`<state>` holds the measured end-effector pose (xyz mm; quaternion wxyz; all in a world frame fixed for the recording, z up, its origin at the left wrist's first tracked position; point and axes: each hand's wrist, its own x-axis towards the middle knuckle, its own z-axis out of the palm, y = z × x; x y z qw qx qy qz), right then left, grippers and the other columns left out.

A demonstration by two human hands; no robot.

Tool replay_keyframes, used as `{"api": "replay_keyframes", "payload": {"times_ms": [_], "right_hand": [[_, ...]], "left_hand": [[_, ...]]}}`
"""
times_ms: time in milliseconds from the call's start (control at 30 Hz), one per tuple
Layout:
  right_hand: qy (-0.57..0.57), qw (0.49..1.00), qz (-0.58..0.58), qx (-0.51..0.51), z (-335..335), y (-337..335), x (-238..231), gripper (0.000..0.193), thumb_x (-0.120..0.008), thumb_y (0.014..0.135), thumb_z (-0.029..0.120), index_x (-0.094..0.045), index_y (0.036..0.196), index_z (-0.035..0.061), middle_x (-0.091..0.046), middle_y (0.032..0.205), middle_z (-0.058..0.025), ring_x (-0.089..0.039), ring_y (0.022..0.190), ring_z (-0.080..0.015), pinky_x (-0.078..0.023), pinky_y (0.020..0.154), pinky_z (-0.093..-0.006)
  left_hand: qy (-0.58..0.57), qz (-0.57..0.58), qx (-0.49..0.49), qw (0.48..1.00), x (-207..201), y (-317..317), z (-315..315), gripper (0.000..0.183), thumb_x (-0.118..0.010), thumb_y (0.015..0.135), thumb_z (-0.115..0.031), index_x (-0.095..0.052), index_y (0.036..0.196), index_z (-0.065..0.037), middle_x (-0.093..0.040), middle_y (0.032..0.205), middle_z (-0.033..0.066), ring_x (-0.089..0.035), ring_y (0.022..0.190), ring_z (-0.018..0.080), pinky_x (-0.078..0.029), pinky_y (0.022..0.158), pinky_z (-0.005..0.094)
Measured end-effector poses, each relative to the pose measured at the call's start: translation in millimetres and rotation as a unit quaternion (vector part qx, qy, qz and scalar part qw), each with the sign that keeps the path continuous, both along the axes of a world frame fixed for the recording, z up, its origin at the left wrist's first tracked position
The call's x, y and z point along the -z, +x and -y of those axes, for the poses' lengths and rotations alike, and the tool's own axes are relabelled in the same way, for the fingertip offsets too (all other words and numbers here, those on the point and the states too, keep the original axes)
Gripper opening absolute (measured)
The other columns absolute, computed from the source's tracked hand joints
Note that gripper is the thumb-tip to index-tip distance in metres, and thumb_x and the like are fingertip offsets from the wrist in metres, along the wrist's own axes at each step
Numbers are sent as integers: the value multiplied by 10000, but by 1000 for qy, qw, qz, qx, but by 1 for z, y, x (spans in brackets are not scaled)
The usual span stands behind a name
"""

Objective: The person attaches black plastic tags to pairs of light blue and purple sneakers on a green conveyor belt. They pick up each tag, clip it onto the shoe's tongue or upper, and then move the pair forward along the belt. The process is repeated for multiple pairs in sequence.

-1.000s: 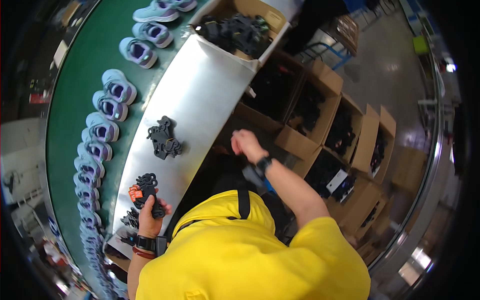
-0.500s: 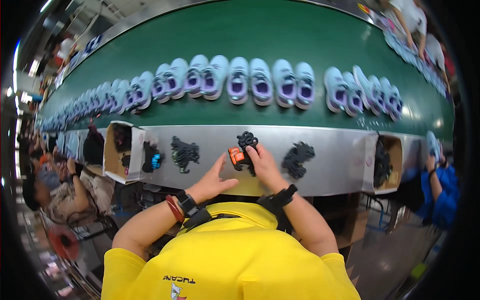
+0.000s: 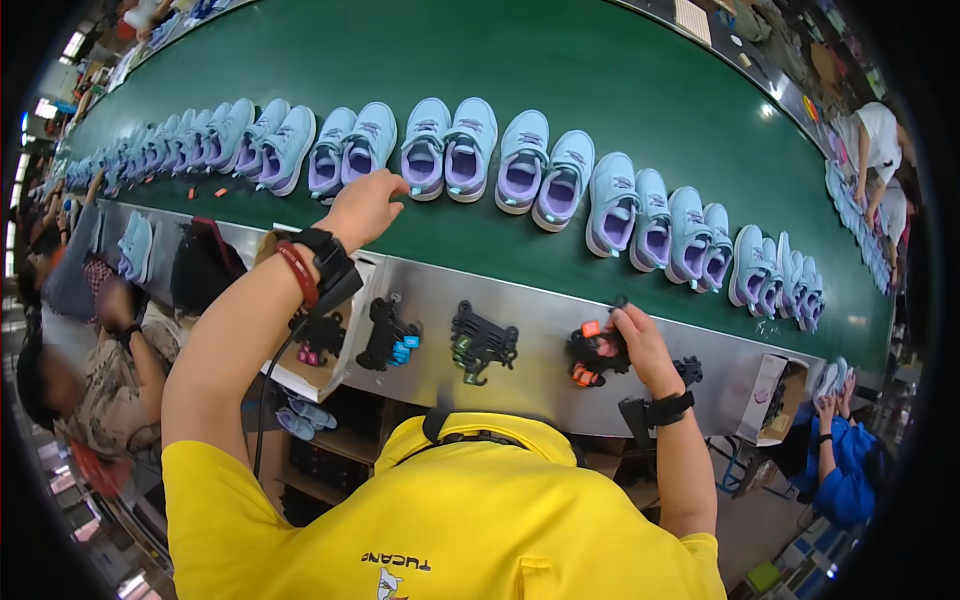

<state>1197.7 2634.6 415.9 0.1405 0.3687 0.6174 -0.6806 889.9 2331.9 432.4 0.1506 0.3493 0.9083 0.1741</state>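
Observation:
My left hand (image 3: pixel 365 208) is at the heel end of a light blue shoe (image 3: pixel 372 132) with a lilac lining, on the green surface. Its thumb and forefinger are apart and point right; whether it touches the shoe cannot be told. Farther right, my right hand (image 3: pixel 642 338) pinches a small black plastic hanger (image 3: pixel 619 302) over a pile of black hangers with orange tags (image 3: pixel 588 375) on the metal ledge. Left of that pile lie a bunch of black hangers with green tags (image 3: pixel 484 338) and another with blue tags (image 3: pixel 385 338).
A long row of paired shoes (image 3: pixel 470 135) runs along the green table (image 3: pixel 560 60). Open cardboard boxes stand on the ledge, one by my left forearm (image 3: pixel 340 375) and one at right (image 3: pixel 775 400). People sit on both sides, one in blue (image 3: pixel 850 460) at right.
My left hand has gone from beside the orange-tagged hangers, leftward and up to the shoes. My right hand has moved right. The view has shifted, and the shoes and ledge appear at different places.

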Motion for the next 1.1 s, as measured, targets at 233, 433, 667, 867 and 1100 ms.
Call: {"api": "replay_keyframes", "payload": {"times_ms": [233, 433, 667, 867, 1100], "right_hand": [[-217, 973, -69, -30, 125, -162, 14, 181, -464, 957, 152, -478, 1069, 10, -639, 914, -139, -672, 720, -199, -530, 628, -285], [-235, 969, -63, 43, 180, -224, 55, 202, -406, 969, 115, -437, 1119, -16, -625, 929, -169, -677, 716, -223, -534, 625, -292], [-244, 966, -56, 59, 189, -230, 71, 210, -398, 976, 122, -436, 1141, -2, -624, 896, -151, -674, 704, -221, -531, 597, -298], [-62, 981, -43, -180, 185, -238, 58, 200, -439, 971, 163, -491, 1072, -1, -600, 638, -84, -587, 481, -156, -448, 447, -290], [-107, 973, -40, -201, 140, -237, 48, 236, -441, 969, 209, -538, 1057, 13, -558, 606, -53, -555, 470, -132, -441, 467, -280]], "left_hand": [[-19, -7, 160, 987, 46, -56, -4, 319, -597, 760, -2, -576, 1074, -49, -561, 1087, 129, -602, 933, 342, -497, 777, 432], [30, 24, 199, 979, 66, -78, -6, 228, -570, 757, 3, -564, 980, -47, -598, 952, 138, -608, 882, 343, -492, 733, 441], [26, 65, 195, 978, 73, -83, -11, 170, -631, 757, -51, -551, 906, -40, -603, 892, 120, -607, 833, 345, -482, 701, 431], [-27, 47, 236, 970, 73, -83, -17, 185, -611, 776, -74, -536, 943, -52, -584, 896, 102, -610, 824, 331, -489, 662, 425], [-43, 0, 339, 940, 49, -67, -18, 465, -600, 785, -133, -487, 1236, -142, -547, 1073, 109, -628, 788, 327, -522, 649, 404]]}}
